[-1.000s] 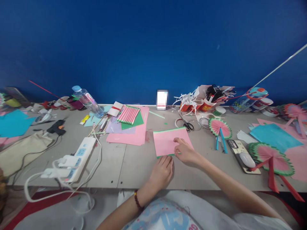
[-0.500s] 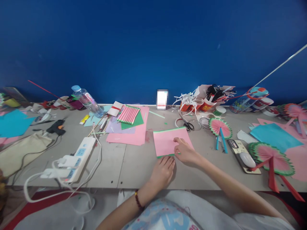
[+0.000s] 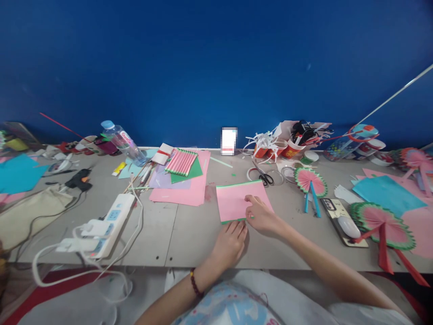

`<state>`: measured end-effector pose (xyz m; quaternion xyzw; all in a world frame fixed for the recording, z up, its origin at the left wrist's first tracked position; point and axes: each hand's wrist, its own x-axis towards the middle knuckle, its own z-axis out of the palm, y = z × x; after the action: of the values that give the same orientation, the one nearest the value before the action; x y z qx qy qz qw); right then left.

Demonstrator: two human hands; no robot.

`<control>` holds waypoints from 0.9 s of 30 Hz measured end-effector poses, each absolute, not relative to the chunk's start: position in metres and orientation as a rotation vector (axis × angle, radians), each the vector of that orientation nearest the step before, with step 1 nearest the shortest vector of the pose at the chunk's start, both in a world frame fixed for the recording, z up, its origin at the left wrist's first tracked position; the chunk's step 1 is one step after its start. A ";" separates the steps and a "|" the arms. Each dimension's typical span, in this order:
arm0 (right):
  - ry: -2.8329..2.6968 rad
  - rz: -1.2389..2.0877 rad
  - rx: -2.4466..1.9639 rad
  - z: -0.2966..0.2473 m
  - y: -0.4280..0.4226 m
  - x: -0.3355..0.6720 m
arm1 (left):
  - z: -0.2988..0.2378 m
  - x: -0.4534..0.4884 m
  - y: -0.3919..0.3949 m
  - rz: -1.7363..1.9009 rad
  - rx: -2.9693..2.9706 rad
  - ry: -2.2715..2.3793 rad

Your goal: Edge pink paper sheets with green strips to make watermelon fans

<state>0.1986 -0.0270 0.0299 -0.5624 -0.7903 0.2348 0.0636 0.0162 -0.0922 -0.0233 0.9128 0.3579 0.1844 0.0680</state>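
Observation:
A pink sheet of paper (image 3: 233, 201) lies flat on the table, with green strips along its far and near edges. My left hand (image 3: 232, 243) rests palm down just below the near edge, fingers stretched out flat, their tips at the green strip. On the right part of the sheet sits my right hand (image 3: 262, 214), its fingertips on the paper beside the near strip. One finger points out to the left, apart from the lower, bent fingers. Nothing shows held in either hand. Black-handled scissors (image 3: 266, 179) lie beyond the sheet, beside rolls of tape (image 3: 288, 172).
To the left are a pleated pink-green paper (image 3: 181, 161), stacked coloured sheets (image 3: 179, 196), a water bottle (image 3: 125, 142) and a power strip (image 3: 115, 221) with cables. Rightward lie paper fans (image 3: 310, 179) and a phone (image 3: 329, 212) under a mouse (image 3: 348, 226). Cups (image 3: 291, 149) stand by the blue wall.

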 end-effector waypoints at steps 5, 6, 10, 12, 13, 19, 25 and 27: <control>-2.399 0.692 -1.677 0.030 -0.028 0.199 | -0.022 0.017 -0.092 0.557 2.734 1.098; -2.394 0.702 -1.673 0.030 -0.027 0.200 | -0.022 0.017 -0.092 0.557 2.733 1.098; -2.371 0.798 -1.620 0.029 -0.025 0.205 | -0.021 0.019 -0.092 0.536 2.727 1.090; -2.365 0.862 -1.585 0.030 -0.022 0.209 | -0.019 0.020 -0.092 0.508 2.723 1.095; -2.362 0.896 -1.578 0.030 -0.021 0.211 | -0.018 0.021 -0.092 0.495 2.722 1.100; -2.328 0.956 -1.603 0.034 -0.015 0.220 | -0.015 0.021 -0.093 0.421 2.725 1.133; -2.305 0.824 -1.606 0.019 -0.016 0.229 | -0.013 0.021 -0.094 0.426 2.710 1.157; -2.331 0.793 -1.584 0.015 -0.017 0.230 | -0.012 0.021 -0.094 0.428 2.703 1.166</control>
<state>0.2298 -0.0169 0.0149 -0.5380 -0.7916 0.2694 0.1068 0.0215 -0.0941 -0.0125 0.9055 0.3905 0.1434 0.0836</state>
